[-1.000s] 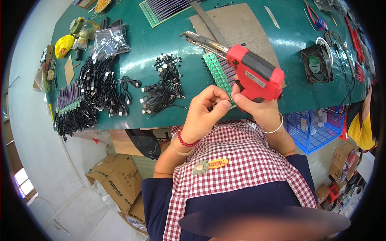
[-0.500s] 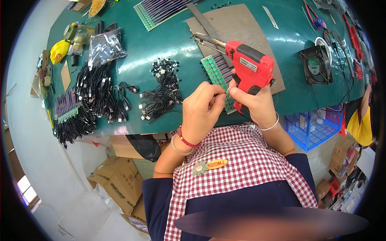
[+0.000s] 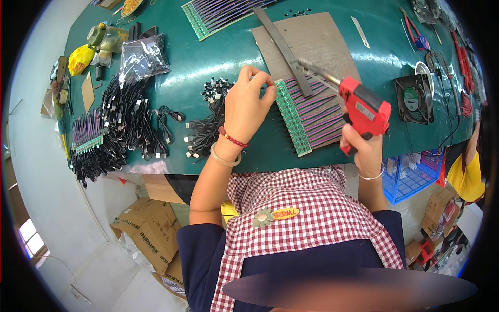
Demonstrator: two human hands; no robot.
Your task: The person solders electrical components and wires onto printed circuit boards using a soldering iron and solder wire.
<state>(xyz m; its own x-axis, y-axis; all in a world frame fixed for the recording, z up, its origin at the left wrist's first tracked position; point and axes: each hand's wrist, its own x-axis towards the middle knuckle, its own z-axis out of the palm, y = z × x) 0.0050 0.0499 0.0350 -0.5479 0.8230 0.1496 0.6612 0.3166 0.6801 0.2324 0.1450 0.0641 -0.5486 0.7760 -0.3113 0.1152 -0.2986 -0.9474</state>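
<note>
My right hand [image 3: 362, 148] is closed round the grip of a red and black soldering gun [image 3: 366, 108], whose metal tip points up and left over the purple and dark wires. My left hand [image 3: 247, 104] is closed in a pinch beside the upper end of a green circuit board strip [image 3: 293, 117]; what its fingertips hold is too small to make out. Rows of wires run right from the strip onto a brown board [image 3: 332, 49]. Across those wires lies a flat metal bar [image 3: 280, 49].
Left of my hands lie bundled black cables [image 3: 202, 132] and a larger cable heap [image 3: 127, 114]. A clear plastic bag [image 3: 143, 57] sits behind them. Another wired green strip [image 3: 195, 21] is at the back. At right are a black fan [image 3: 413, 99] and, lower down, a blue crate [image 3: 410, 179].
My hands have parted. The soldering gun has moved right and down, off the strip, while my left hand has gone up and left to the strip's upper end. More wires now show.
</note>
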